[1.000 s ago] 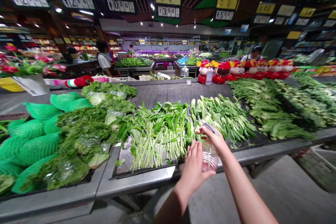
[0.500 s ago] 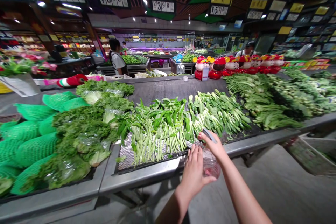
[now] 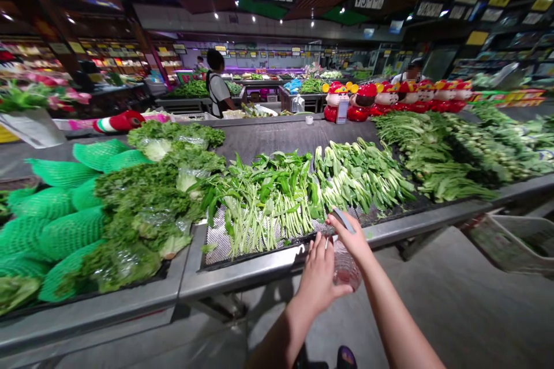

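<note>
The long desk has a steel rim, and on its far part lies a dark mat. On the left side are lettuces in green net and curly lettuce in plastic film. In the middle, thin-stem greens lie on a metal mesh, just beside the bok choy. More leafy bunches cover the right side, and red figure toys stand in a row at the far edge.

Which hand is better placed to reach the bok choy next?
Probably the right hand: it reaches over the steel rim, nearest the bok choy; the left hand sits lower, beside the plastic bottle.
</note>
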Tool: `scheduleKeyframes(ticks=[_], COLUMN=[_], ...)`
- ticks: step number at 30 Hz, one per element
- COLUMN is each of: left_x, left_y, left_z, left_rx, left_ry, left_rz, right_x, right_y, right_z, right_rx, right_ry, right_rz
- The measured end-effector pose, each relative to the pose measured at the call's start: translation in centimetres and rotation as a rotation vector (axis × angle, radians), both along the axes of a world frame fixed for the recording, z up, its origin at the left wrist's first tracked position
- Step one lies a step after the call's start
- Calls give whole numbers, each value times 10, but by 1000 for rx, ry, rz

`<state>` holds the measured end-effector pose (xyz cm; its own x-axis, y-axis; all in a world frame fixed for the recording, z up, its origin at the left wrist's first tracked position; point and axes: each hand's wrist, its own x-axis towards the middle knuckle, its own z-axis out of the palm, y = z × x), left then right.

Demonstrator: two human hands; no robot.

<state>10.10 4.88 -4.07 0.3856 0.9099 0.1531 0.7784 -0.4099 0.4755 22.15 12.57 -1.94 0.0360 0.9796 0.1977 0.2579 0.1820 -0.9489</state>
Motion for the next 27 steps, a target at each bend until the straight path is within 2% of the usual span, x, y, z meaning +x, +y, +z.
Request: scheduleKeyframes(ticks=[4, 9, 12, 17, 22, 27], left_x=[-13, -32, -44, -61, -74, -74], left_y=[-6, -17, -20, -15, 0, 13], left_z=[-6, -20, -26, -22, -3, 15], left_rx=[-39, -94, -103, -51, 36, 78], left_ry=[29, 34, 36, 41, 5, 8], left_rz=[-29, -62, -59, -33, -43, -22], right_x=[-10, -28, -40, -58, -70, -73], right_y=[-6, -15, -18, -17, -7, 6], right_z=[-17, -44, -50, -36, -11, 13], right_rx=[-48, -128, -145, -69, 32, 80], right_ry=[-31, -12, 32, 74, 101, 50], right_rz=[1, 7, 28, -20, -66, -84])
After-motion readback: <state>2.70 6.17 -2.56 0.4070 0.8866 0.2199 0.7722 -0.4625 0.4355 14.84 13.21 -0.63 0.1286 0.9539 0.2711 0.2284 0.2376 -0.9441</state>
